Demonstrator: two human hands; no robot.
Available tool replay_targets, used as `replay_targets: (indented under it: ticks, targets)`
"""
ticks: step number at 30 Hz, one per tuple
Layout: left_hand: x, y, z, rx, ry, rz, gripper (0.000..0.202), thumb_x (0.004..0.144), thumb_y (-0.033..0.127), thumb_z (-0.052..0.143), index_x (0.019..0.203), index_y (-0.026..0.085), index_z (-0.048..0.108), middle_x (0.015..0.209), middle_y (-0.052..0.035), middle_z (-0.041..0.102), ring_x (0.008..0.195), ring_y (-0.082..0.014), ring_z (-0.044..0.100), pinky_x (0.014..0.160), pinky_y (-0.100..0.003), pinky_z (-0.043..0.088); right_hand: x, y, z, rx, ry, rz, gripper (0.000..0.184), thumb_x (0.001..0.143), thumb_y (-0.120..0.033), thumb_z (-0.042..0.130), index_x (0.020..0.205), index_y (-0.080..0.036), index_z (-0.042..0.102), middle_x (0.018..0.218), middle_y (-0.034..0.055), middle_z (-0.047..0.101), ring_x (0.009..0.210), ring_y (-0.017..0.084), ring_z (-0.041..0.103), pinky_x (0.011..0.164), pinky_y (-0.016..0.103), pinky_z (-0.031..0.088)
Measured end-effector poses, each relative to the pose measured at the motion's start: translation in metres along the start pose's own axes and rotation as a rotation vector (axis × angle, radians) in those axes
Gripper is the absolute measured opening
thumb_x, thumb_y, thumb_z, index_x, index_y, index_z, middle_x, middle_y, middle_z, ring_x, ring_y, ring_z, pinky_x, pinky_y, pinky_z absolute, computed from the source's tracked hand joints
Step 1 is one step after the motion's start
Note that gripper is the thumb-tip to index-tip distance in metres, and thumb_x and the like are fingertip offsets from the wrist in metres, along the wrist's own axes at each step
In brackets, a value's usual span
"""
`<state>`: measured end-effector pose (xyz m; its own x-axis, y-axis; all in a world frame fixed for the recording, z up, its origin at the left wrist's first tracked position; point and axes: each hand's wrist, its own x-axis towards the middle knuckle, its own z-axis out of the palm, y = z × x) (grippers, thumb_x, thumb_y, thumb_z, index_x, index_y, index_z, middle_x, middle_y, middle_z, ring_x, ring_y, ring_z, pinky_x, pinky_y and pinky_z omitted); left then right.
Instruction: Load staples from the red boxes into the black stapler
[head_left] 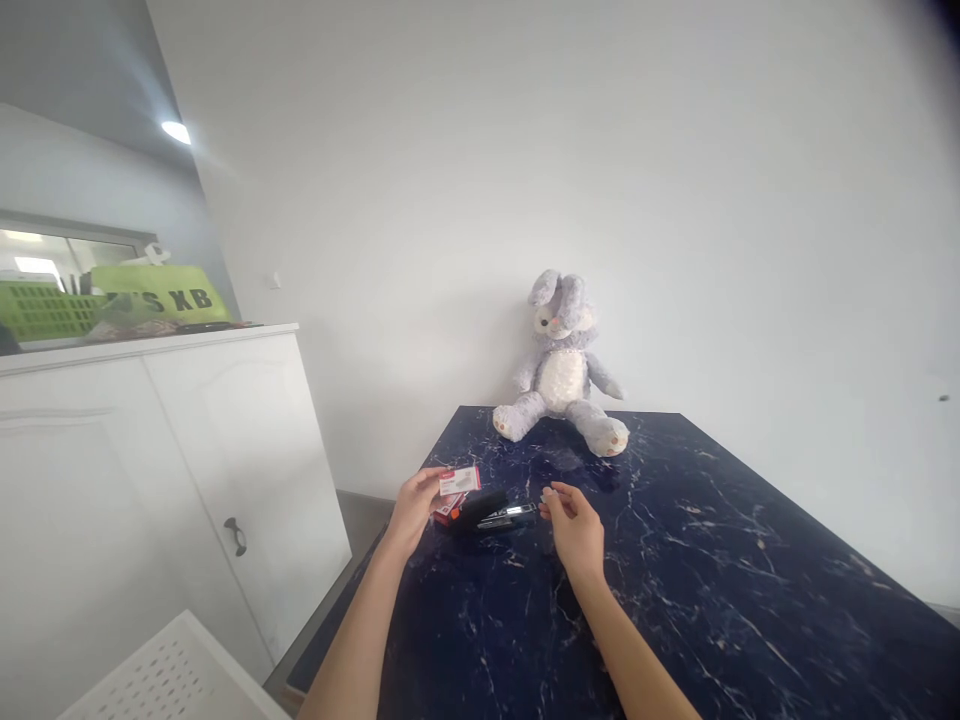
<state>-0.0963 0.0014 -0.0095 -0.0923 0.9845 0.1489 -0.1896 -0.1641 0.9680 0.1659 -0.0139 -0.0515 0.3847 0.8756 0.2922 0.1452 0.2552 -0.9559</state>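
Observation:
My left hand [410, 508] grips a small red-and-white box [459, 481] with fine print by its edge. Just below the box, a black stapler [480, 511] lies on the dark blue marbled table, its silvery metal part [510, 516] showing towards the right. A red and orange item [448, 508] is partly visible between the box and the stapler. Off the stapler's right end, my right hand [576, 528] is closed in a pinch. Whatever sits between its fingertips is too small to name.
A grey-and-white plush rabbit [562, 375] sits at the table's [675, 580] far edge against the wall. On the left stands a white cabinet [225, 440] with a green basket [49, 310] and a green bag [169, 290] on top. A white perforated chair [169, 680] is at the lower left.

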Motion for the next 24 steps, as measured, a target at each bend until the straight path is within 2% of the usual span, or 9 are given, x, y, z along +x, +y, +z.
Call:
replay_targets:
  ticks: [4, 8, 12, 19, 24]
  targets:
    - [-0.012, 0.002, 0.017, 0.054, -0.136, 0.023, 0.027, 0.079, 0.03, 0.074, 0.101, 0.016, 0.074, 0.107, -0.011, 0.074, 0.091, -0.0228, 0.071, 0.074, -0.029, 0.06, -0.009, -0.018, 0.008, 0.163, -0.091, -0.087, 0.048, 0.086, -0.057, 0.055, 0.108, -0.016, 0.068, 0.095, 0.011, 0.075, 0.084, 0.025, 0.072, 0.078, 0.036, 0.058]
    - [-0.021, 0.003, 0.028, 0.102, -0.218, 0.023, 0.028, 0.079, 0.033, 0.074, 0.1, 0.015, 0.075, 0.107, -0.0121, 0.074, 0.097, -0.0265, 0.07, 0.078, -0.033, 0.06, -0.023, -0.034, 0.018, 0.09, -0.207, -0.126, 0.041, 0.087, -0.053, 0.054, 0.099, -0.018, 0.073, 0.097, 0.0098, 0.076, 0.085, 0.025, 0.072, 0.079, 0.035, 0.057]
    - [-0.024, 0.005, 0.032, 0.134, -0.262, 0.026, 0.029, 0.076, 0.032, 0.076, 0.099, 0.014, 0.075, 0.099, -0.0114, 0.075, 0.093, -0.0261, 0.07, 0.075, -0.033, 0.059, -0.032, -0.048, 0.021, 0.041, -0.265, -0.124, 0.038, 0.086, -0.053, 0.057, 0.094, -0.02, 0.074, 0.093, 0.0068, 0.076, 0.083, 0.025, 0.071, 0.075, 0.032, 0.055]
    - [-0.022, 0.001, 0.032, 0.132, -0.207, 0.043, 0.028, 0.075, 0.034, 0.075, 0.096, 0.015, 0.074, 0.095, -0.0104, 0.076, 0.088, -0.0239, 0.071, 0.073, -0.03, 0.057, -0.027, -0.045, 0.021, 0.044, -0.323, -0.093, 0.039, 0.083, -0.055, 0.059, 0.09, -0.02, 0.076, 0.084, 0.0053, 0.076, 0.074, 0.024, 0.069, 0.069, 0.031, 0.054]
    - [-0.015, -0.004, 0.026, 0.096, -0.119, 0.043, 0.028, 0.075, 0.031, 0.074, 0.098, 0.017, 0.071, 0.093, -0.0078, 0.076, 0.079, -0.0194, 0.071, 0.068, -0.026, 0.055, -0.025, -0.039, 0.022, 0.069, -0.283, -0.082, 0.041, 0.083, -0.056, 0.059, 0.093, -0.02, 0.076, 0.087, 0.0062, 0.076, 0.076, 0.024, 0.069, 0.069, 0.032, 0.054]
